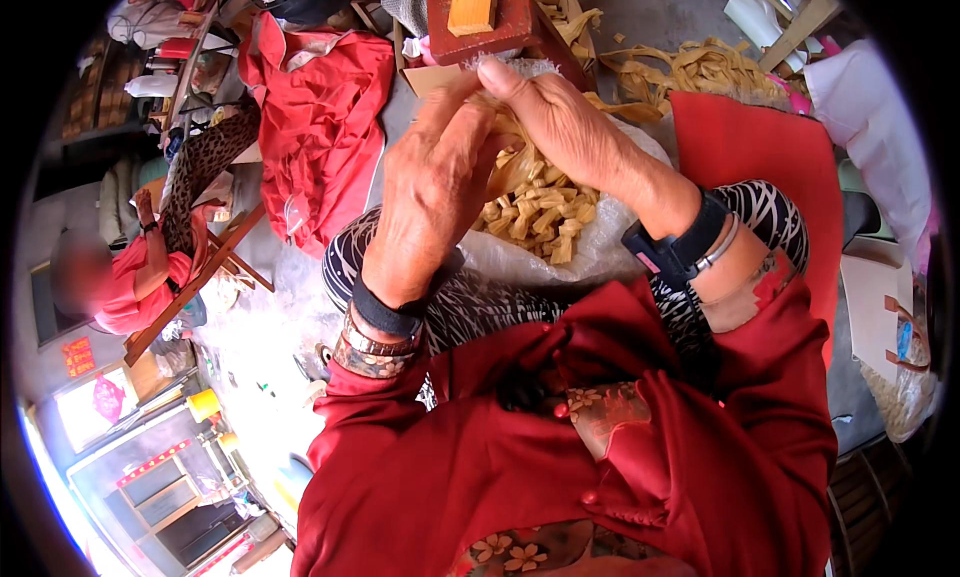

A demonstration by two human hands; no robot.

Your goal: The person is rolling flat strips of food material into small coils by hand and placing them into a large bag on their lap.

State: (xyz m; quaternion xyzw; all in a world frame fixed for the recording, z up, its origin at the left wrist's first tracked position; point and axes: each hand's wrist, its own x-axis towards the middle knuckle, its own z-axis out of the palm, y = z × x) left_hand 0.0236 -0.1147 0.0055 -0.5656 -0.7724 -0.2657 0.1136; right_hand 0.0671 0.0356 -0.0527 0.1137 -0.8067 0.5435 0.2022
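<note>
My left hand (425, 187) and my right hand (570, 127) meet above my lap, closed and close together. A thin yellow-tan strip (515, 162) hangs between them, gripped at its upper part. The left fingertips are slightly blurred, and the right fingers are mostly hidden behind the palm and thumb. Below, an open clear plastic bag (620, 242) between my knees holds many small folded or knotted yellow pieces (545, 217).
Ahead stands a red bench (480, 47) bearing a wooden block (472, 5) with a metal spike. Loose yellow strips (700, 72) lie on the floor at far right. Red cloth (320, 127) lies left, a red mat (760, 167) right. Another person (150, 272) sits at far left.
</note>
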